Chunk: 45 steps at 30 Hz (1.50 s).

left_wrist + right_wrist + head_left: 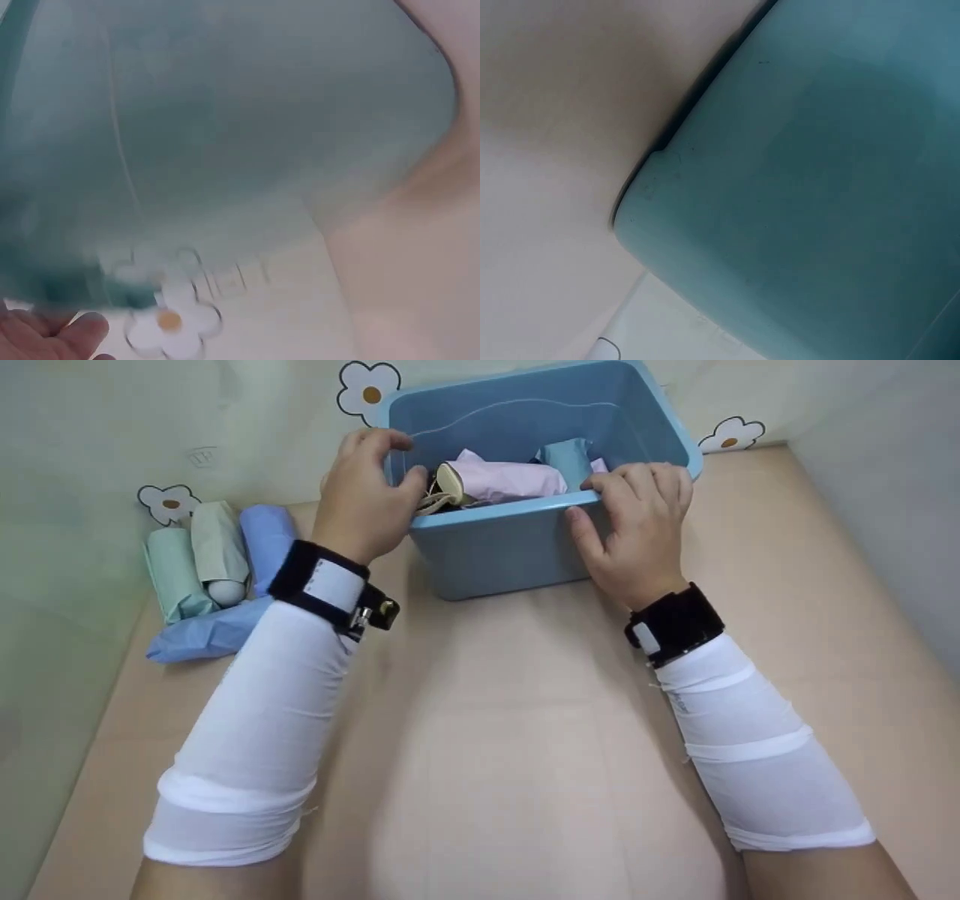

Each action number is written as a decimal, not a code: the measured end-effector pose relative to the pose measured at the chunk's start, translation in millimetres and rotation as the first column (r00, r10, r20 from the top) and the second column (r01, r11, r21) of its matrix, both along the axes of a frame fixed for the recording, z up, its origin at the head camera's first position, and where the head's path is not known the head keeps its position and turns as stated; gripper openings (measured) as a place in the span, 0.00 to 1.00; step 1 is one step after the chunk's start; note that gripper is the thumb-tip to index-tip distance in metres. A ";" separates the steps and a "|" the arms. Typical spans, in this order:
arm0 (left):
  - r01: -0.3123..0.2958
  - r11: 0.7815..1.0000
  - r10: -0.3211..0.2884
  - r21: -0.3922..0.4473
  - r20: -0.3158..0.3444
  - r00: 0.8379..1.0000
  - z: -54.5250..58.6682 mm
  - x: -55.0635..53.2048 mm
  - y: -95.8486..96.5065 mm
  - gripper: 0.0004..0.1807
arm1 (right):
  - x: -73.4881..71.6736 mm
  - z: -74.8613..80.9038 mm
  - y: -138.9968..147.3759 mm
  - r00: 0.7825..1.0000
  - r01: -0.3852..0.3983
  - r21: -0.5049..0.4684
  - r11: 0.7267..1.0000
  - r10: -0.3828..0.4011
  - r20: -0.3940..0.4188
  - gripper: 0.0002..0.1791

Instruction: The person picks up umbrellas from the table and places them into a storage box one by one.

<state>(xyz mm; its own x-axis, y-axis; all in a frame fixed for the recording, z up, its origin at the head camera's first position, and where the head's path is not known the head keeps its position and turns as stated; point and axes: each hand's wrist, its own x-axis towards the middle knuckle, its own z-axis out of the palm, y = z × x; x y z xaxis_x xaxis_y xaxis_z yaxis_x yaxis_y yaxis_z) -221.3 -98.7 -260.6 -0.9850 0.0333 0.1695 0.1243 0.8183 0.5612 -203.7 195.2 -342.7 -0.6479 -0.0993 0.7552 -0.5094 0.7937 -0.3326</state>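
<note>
A blue plastic bin (510, 547) stands against the back wall. My left hand (367, 491) grips its left rim near the front corner, with thumb and fingers over the edge. With the fingers over the front rim and the thumb below it outside, my right hand (637, 525) holds the right part. Inside the bin lie a pink folded umbrella (510, 480) with a cream end and cord, and a teal wrapped roll (567, 463). Blurred bin side (225, 112) fills much of the left wrist view, fingertips at lower left. The right wrist view shows the bin's outer wall (780, 187).
Left of the bin lie several folded umbrellas in sleeves: a green one (174, 570), a cream one (217, 540) with a rounded end, an upright-lying blue one (268, 540) and a blue one (206, 634) across the front. Walls (885, 472) border the table (510, 750).
</note>
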 end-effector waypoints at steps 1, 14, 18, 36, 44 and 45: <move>-0.021 1.000 0.021 0.015 0.008 1.000 -1.3 0.0 -8.7 0.27 | -0.1 -0.2 -0.3 1.000 -0.002 -0.002 1.000 0.002 0.000 0.27; -0.197 0.955 0.270 -0.223 0.377 0.886 -46.1 24.4 -141.2 0.51 | -3.6 1.0 3.6 1.000 -0.001 0.007 1.000 0.000 0.024 0.28; -0.137 0.949 0.254 -0.283 0.435 0.864 -68.7 33.1 -153.0 0.58 | -4.1 0.0 6.4 0.999 0.009 0.000 1.000 -0.009 0.034 0.29; -0.059 0.900 0.224 -0.433 0.341 0.913 -92.2 42.6 -167.6 0.39 | -4.0 -1.8 14.5 0.999 0.016 -0.004 1.000 -0.016 0.029 0.29; -0.125 0.938 0.151 -0.324 0.055 0.987 -33.2 44.6 -123.1 0.34 | -3.4 -0.7 15.8 0.999 0.025 0.005 1.000 -0.025 0.030 0.28; -0.130 0.946 0.139 -0.297 0.011 0.990 -25.0 44.0 -113.7 0.33 | -3.4 -1.0 15.9 0.999 0.026 0.010 1.000 -0.026 0.032 0.28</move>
